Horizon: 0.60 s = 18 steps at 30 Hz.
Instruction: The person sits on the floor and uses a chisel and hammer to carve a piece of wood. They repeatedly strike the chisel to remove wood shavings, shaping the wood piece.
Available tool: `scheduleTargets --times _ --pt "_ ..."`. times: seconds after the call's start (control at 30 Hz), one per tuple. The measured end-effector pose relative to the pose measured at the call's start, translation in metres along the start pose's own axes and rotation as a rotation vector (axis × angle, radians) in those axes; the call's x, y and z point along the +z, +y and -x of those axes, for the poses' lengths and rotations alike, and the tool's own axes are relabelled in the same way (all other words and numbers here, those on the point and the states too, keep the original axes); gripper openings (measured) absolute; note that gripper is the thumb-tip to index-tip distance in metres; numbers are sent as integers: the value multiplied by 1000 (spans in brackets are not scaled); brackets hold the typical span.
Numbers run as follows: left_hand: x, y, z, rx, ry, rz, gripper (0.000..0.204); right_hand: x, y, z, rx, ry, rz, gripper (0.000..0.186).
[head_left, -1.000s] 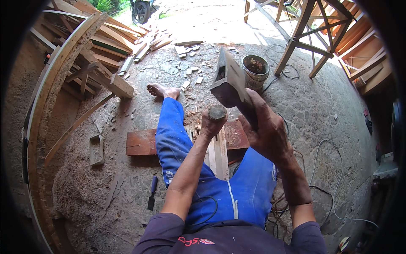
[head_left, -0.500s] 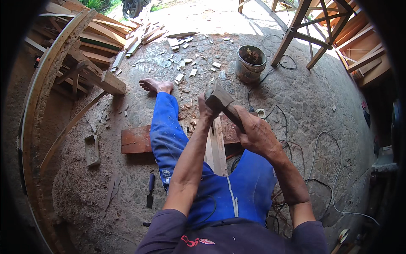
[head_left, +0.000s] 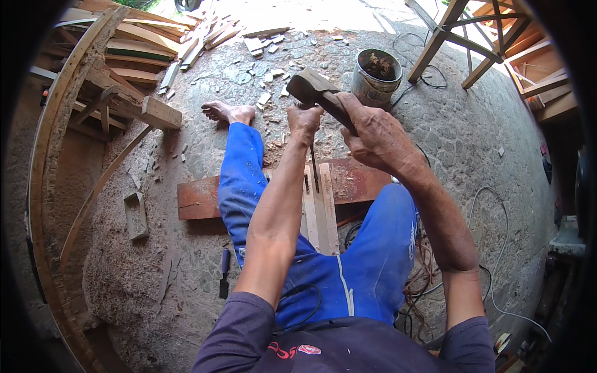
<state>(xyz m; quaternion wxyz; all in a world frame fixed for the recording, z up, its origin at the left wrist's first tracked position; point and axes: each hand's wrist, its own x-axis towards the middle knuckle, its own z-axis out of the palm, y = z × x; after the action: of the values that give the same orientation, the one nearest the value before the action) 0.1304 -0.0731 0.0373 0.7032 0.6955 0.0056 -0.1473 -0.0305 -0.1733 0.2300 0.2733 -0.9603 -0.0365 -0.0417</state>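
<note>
Head view: the right hand (head_left: 380, 138) is clamped on the handle of a mallet (head_left: 311, 86), fingers wrapped round it. The mallet is raised above the floor, with its dark, blocky head directed toward the left hand (head_left: 305, 121). The left hand is closed in a fist on a chisel (head_left: 315, 165), with the narrow blade projecting below it. The mallet head overlaps the top of the fist in this view, so contact with the chisel's end cannot be confirmed.

The blade points down at the slotted portion of the pale wooden strips (head_left: 320, 211). These lie side by side across a red-brown plank (head_left: 202, 198), right of its middle, and extend past its near edge toward the person's lap. The left leg (head_left: 244, 177), in blue trousers, crosses the plank between its left end and the strips. The right knee is beside the plank's right end.

On the floor, a flat-bladed tool (head_left: 224, 273) with a blue handle lies nearer the person than the plank's near edge. A small rectangular box (head_left: 143, 214) lies outside the near left corner. Beyond the far edge are scattered offcuts (head_left: 264, 98) and, toward the right corner, a bucket (head_left: 372, 90).
</note>
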Motion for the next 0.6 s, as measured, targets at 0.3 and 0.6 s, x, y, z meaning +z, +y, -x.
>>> scheduleTargets --times 0.3,0.6 --pt "-11 -33 -29 165 91 -39 23 2 15 -67 -45 -320 329 39" --pt "-1 -37 -6 403 112 -372 13 16 63 -104 -26 -448 375 36"
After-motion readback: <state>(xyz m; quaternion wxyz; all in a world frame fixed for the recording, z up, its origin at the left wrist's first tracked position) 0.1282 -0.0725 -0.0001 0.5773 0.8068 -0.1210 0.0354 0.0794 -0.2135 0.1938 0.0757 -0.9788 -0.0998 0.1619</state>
